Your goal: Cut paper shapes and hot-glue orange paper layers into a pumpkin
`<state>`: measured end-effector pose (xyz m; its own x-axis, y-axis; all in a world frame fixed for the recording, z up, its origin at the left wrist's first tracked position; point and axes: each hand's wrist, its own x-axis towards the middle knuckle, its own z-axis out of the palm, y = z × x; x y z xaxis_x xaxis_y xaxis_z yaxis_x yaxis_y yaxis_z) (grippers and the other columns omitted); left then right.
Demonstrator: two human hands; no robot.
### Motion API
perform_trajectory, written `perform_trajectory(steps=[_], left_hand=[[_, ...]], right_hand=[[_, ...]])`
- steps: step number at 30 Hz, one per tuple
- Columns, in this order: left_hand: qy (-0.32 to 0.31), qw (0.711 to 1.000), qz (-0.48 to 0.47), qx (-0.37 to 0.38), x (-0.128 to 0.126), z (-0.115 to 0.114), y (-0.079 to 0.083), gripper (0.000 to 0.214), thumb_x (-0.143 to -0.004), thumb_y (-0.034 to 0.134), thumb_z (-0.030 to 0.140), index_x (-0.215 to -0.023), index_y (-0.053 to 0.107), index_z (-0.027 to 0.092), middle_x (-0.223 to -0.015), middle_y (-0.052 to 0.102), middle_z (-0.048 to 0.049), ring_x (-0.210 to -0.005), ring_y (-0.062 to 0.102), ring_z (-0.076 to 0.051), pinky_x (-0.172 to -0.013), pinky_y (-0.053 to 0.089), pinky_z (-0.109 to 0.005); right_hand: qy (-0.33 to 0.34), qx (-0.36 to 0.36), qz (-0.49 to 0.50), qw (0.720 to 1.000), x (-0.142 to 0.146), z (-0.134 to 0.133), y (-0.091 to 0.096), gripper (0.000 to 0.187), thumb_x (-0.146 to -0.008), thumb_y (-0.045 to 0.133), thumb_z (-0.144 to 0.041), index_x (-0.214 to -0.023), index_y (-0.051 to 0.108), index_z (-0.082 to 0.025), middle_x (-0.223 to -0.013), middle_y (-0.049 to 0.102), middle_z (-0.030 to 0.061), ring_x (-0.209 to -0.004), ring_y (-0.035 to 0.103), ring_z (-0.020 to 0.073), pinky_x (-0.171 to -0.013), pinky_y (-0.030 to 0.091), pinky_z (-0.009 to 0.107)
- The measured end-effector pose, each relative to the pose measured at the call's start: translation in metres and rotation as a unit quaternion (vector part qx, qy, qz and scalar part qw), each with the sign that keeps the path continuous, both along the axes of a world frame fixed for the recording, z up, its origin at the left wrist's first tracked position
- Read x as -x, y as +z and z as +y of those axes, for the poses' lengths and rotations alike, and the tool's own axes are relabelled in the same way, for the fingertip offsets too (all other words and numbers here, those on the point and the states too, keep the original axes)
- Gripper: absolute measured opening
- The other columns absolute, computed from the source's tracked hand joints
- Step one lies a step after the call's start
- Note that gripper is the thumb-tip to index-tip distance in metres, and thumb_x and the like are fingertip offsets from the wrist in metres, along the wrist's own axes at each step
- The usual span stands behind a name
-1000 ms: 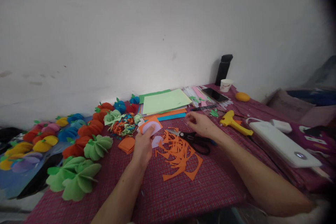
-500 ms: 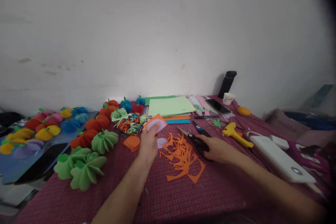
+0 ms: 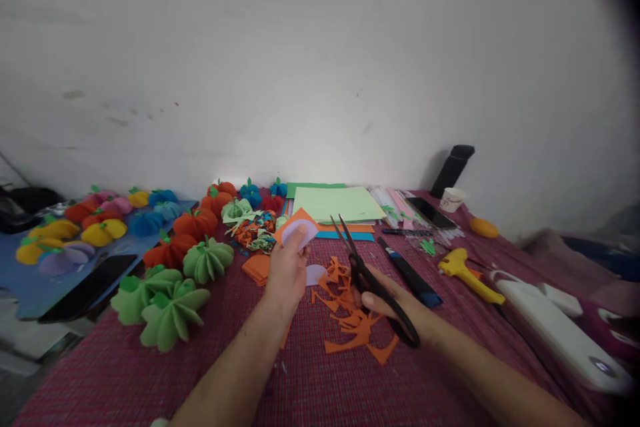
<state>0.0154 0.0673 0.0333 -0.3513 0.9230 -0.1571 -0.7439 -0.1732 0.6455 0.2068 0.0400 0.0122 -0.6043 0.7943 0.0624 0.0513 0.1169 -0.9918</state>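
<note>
My left hand (image 3: 289,265) pinches an orange felt square (image 3: 303,214) with a lavender paper disc (image 3: 295,235) laid against its face. In my right hand (image 3: 383,297) are black-handled scissors (image 3: 356,260), lifted above the table with their blades parted and pointing away from me. The blades are to the right of the orange square and apart from it. Beneath my right hand lies a heap of orange offcuts (image 3: 345,303). Another lavender piece (image 3: 316,274) is on the cloth between my hands. Cut orange felt pieces (image 3: 257,269) are stacked left of my left hand.
Felt pumpkins (image 3: 173,250) in several colours stand at left. Felt sheets (image 3: 337,203) lie at the back. To the right are a utility knife (image 3: 413,273), a yellow glue gun (image 3: 470,275), a white power bank (image 3: 560,333), a paper cup (image 3: 453,199) and a black bottle (image 3: 453,170).
My right hand has raised the scissors off the table, and their blades now stand apart. My left hand still holds the orange square and lavender disc. The view has shifted slightly left.
</note>
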Motion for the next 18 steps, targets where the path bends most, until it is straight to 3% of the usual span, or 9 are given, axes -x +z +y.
perform_trajectory(steps=[5, 11, 18], left_hand=[[-0.013, 1.000, -0.005, 0.018, -0.001, -0.004, 0.003, 0.026, -0.054, 0.078, 0.021, -0.073, 0.062, 0.015, -0.073, 0.067, -0.0009, -0.069, 0.061, -0.011, -0.057, 0.040, -0.020], [-0.019, 1.000, 0.004, 0.015, -0.004, -0.004, 0.001, 0.025, -0.055, 0.077, 0.021, -0.075, 0.062, 0.016, -0.074, 0.067, -0.0005, -0.066, 0.060, -0.011, -0.057, 0.040, -0.021], [-0.019, 1.000, 0.012, 0.019, -0.009, -0.004, -0.002, 0.027, -0.054, 0.077, 0.023, -0.075, 0.063, 0.014, -0.071, 0.067, 0.0001, -0.063, 0.060, -0.011, -0.058, 0.040, -0.022]], right_hand=[[-0.009, 0.006, -0.010, 1.000, 0.014, 0.003, -0.006, 0.044, -0.077, 0.062, -0.046, -0.112, 0.052, -0.022, -0.097, 0.058, 0.0043, -0.094, 0.054, 0.0209, -0.086, 0.042, 0.036], [-0.007, 0.009, -0.006, 1.000, 0.026, 0.003, 0.000, 0.055, -0.074, 0.062, -0.050, -0.121, 0.047, -0.024, -0.115, 0.054, 0.0058, -0.109, 0.049, 0.0237, -0.091, 0.039, 0.036], [-0.009, 0.012, 0.008, 1.000, 0.031, 0.006, 0.000, 0.053, -0.073, 0.062, -0.051, -0.115, 0.050, -0.021, -0.101, 0.057, 0.0049, -0.099, 0.053, 0.0214, -0.087, 0.041, 0.034]])
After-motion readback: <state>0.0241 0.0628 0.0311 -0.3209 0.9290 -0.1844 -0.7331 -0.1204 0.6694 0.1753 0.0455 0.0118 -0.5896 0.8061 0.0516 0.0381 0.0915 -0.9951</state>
